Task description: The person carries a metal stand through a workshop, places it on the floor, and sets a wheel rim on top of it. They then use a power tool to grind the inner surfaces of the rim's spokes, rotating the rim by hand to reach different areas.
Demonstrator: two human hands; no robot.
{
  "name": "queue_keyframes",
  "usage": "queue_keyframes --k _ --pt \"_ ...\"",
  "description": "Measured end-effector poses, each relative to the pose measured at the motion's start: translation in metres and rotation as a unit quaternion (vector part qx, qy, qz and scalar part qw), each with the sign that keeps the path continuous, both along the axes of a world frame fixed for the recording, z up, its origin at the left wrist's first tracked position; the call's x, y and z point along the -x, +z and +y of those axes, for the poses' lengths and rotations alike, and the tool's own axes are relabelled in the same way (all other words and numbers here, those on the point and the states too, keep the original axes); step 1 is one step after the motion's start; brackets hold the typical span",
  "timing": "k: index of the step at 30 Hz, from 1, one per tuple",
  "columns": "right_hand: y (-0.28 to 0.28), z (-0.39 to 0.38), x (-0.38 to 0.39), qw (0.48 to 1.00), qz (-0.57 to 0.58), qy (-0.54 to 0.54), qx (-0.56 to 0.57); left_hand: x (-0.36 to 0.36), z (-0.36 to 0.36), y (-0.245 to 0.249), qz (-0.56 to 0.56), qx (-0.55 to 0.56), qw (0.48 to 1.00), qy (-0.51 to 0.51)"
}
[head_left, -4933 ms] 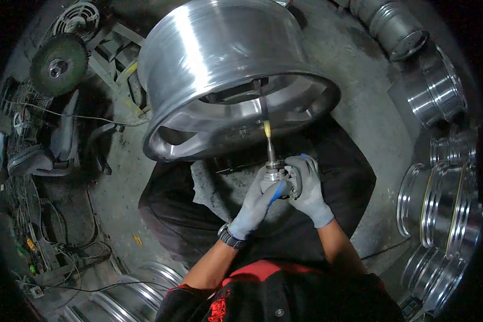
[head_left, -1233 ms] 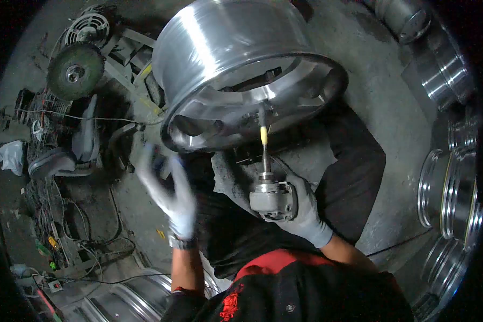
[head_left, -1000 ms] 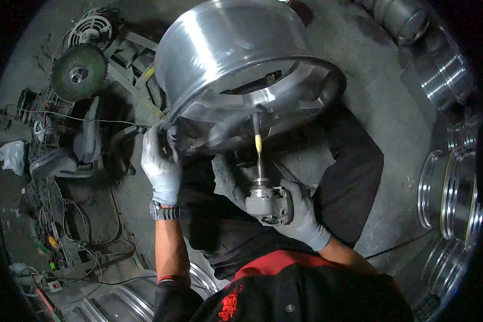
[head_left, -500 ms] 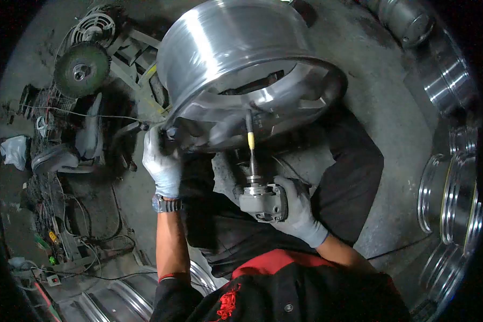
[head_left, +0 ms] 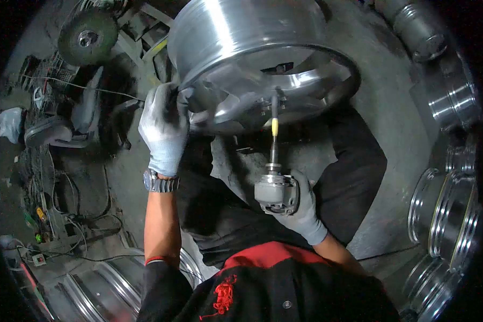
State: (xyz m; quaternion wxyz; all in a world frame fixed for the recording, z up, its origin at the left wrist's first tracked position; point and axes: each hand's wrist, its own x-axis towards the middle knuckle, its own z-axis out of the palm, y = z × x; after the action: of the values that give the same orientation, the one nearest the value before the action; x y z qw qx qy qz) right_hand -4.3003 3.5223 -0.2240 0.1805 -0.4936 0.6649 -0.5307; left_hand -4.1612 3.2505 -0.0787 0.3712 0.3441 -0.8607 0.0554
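Observation:
A shiny alloy wheel point(head_left: 247, 32) is tilted in front of me, its spoked face turned toward my knees. At its left edge, my gloved left hand point(head_left: 163, 121) is closed on the lip, the fingertips partly hidden. My gloved right hand point(head_left: 306, 209) grips the grey body of a grinder point(head_left: 276, 190). From the grinder a long thin shaft with a yellow band point(head_left: 275, 127) points up, and its tip reaches in among the spokes near the hub. My legs in dark trousers are on both sides below the wheel.
More polished wheels stand along the right point(head_left: 448, 214), with others at the lower left point(head_left: 99, 290). A round abrasive disc point(head_left: 87, 37) sits upper left near a metal frame point(head_left: 155, 53). Cables point(head_left: 83, 236) and a white bag point(head_left: 9, 124) lie on the left.
The wheel has turned and shifted a little right in view. My left hand has moved up along its lip. The grinder and my right hand have moved right and slightly up.

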Motion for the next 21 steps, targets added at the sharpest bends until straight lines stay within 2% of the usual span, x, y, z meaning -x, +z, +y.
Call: queue_keyframes --k 3,5,9,13,19,21 --pt "-0.001 -0.002 0.000 1.000 0.005 -0.007 0.025 0.008 0.000 0.006 0.029 -0.023 0.999 -0.016" --pt "-0.003 0.000 0.000 1.000 0.005 -0.010 0.021 0.013 0.002 0.008 0.079 -0.034 0.994 -0.063" --pt "-0.010 0.001 0.000 0.999 -0.005 -0.019 0.028 0.004 0.006 -0.003 0.075 -0.006 0.995 -0.061" --pt "-0.002 -0.001 0.003 1.000 0.021 -0.005 -0.013 -0.014 0.007 -0.025 0.074 -0.040 0.996 0.014" --pt "-0.004 0.000 0.000 0.999 0.024 -0.021 -0.008 -0.025 0.001 -0.047 0.116 -0.091 0.989 0.023" --pt "0.002 0.002 0.003 0.997 0.069 -0.043 -0.013 -0.030 -0.001 -0.053 0.122 -0.118 0.985 0.029"
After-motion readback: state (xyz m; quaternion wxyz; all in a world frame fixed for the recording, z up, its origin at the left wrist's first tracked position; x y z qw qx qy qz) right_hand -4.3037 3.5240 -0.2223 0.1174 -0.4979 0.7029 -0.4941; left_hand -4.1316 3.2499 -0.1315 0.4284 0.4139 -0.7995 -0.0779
